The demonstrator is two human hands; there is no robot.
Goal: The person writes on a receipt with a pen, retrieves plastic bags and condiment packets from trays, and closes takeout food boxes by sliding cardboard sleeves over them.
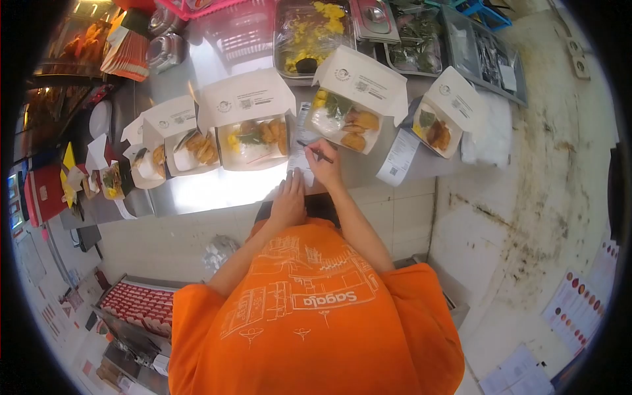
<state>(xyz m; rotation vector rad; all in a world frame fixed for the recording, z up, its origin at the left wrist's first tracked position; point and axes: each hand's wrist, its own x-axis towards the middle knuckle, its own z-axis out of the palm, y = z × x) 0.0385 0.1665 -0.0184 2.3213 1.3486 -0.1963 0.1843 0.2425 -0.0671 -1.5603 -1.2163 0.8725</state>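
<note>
My right hand [326, 168] grips a dark pen [318, 153] over a long white receipt [297, 158] at the counter's front edge. The fingers of my left hand [288, 203] lie stretched out on the receipt's lower end. To the left of the receipt stands an open white food box [247, 97] with rice, greens, yellow pieces and fried food. Another open box [362, 82] with similar food is just right of my right hand. A second receipt [399, 158] hangs over the edge beside a smaller open box [451, 99] farther right.
More open boxes [172, 115] line the metal counter [197, 191] to the left. Behind are a pink basket [240, 29], a metal tray [277, 39] with yellow food and a grey bin [461, 49] of packets. A stained wall [526, 171] bounds the right side.
</note>
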